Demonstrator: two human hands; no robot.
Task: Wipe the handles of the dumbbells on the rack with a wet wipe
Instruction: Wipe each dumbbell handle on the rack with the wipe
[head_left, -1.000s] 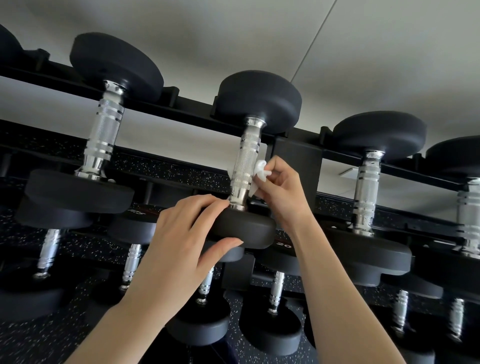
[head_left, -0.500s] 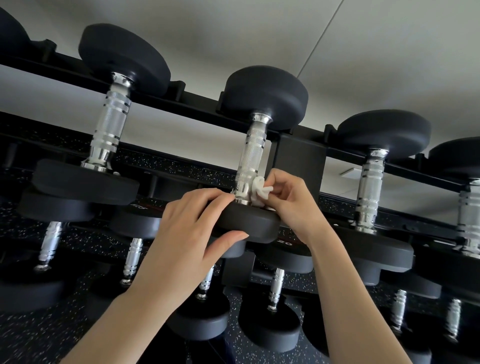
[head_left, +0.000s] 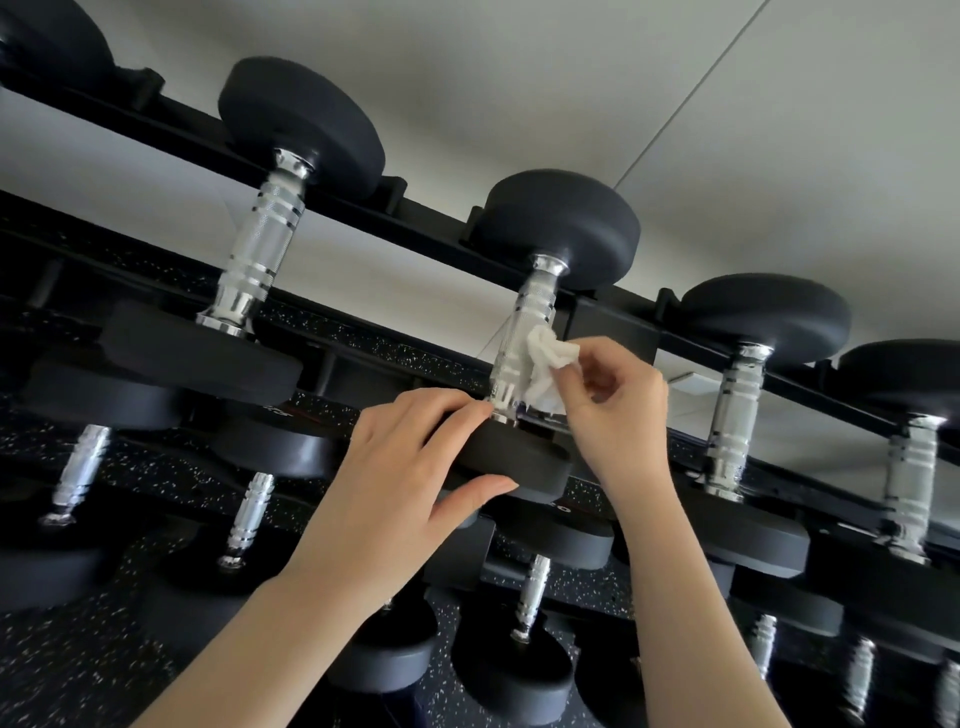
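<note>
A black dumbbell with a knurled chrome handle (head_left: 525, 338) lies across the top tier of the black rack (head_left: 426, 218). My right hand (head_left: 615, 415) pinches a crumpled white wet wipe (head_left: 545, 364) against the lower right side of that handle. My left hand (head_left: 395, 488) grips the dumbbell's near black head (head_left: 524, 465), fingers on its top face and thumb under its rim.
More dumbbells sit on the top tier to the left (head_left: 260, 244) and right (head_left: 737, 410). Lower tiers hold several smaller dumbbells (head_left: 247, 519). A pale wall rises behind the rack, and speckled black flooring lies below.
The view shifted so the rack sits further right and lower. My right hand moved the wipe from the base of the handle slightly upward. My left hand kept its hold on the head.
</note>
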